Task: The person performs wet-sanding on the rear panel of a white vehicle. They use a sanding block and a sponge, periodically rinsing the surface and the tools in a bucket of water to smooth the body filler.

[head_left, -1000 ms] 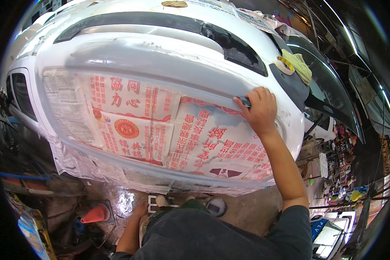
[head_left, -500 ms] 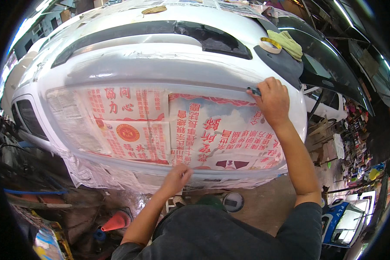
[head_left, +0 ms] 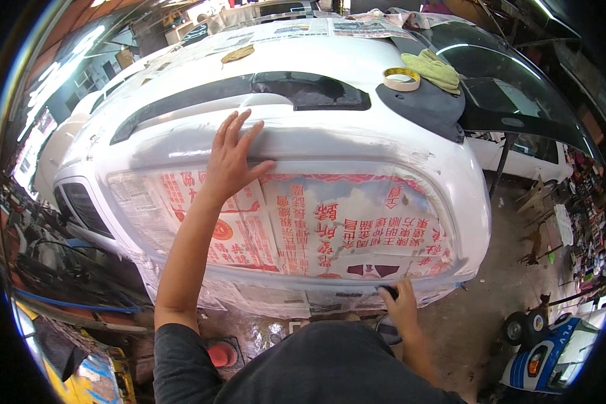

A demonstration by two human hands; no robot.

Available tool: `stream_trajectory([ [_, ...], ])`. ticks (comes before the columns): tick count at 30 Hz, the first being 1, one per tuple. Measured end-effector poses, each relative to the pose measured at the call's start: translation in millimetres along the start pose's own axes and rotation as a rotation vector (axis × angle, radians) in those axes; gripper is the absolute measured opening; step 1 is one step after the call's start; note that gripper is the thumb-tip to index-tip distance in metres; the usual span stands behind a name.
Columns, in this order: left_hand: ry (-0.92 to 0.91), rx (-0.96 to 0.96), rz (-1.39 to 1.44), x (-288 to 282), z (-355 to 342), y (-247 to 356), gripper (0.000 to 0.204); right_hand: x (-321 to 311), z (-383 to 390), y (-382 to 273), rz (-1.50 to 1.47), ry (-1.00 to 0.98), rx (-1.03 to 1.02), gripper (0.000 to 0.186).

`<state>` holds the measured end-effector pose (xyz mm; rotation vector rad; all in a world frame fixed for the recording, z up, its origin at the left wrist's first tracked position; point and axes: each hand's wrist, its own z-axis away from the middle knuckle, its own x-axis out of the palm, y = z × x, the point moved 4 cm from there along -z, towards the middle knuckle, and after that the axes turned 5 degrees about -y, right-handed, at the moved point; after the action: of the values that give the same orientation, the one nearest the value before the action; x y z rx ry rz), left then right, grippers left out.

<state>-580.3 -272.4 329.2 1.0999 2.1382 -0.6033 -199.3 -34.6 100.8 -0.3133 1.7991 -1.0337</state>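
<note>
A white vehicle's side stands before me, its window masked with red-printed paper. My left hand lies with spread fingers on the grey-patched body panel above the window, holding nothing. Low at the right, my right hand is closed round a small dark flat piece, whose kind I cannot make out. That hand is beside the lower right stretch of the grey window frame; whether the piece touches it is hard to see.
Above the window runs a black curved strip. A roll of masking tape and a light green cloth lie at the car's rear corner, near the raised tailgate. An orange cone stands behind my left arm; a blue-and-white vehicle is at right.
My right hand has come down from the window's upper right corner to its lower edge, still holding the dark piece. My left hand has risen from the lower edge and opened onto the panel.
</note>
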Motion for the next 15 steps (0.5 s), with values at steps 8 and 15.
stream_trajectory([
  [8, -0.02, 0.14, 0.017, 21, -31, 37, 0.079, -21, 21, 30, 0.035, -0.014, 0.078, 0.026],
  [15, -0.01, 0.172, 0.096, 34, -59, 86, 0.077, -36, 8, 16, 0.026, -0.013, 0.055, 0.022],
])
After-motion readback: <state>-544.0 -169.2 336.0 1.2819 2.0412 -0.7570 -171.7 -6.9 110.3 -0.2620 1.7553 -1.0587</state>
